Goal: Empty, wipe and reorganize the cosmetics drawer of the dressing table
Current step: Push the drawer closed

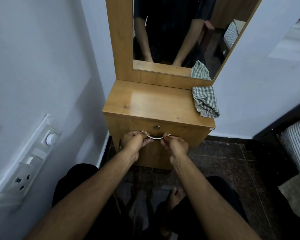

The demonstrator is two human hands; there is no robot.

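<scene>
left hand [134,142], right hand [175,144]: each grip curled on handle [155,138] | handle axis left-right | drawer [163,134] closed

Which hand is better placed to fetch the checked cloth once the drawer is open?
Probably the right hand: the checked cloth lies at the tabletop's right rear corner. Both hands grip the drawer handle; the left hand would have to cross over.
</scene>
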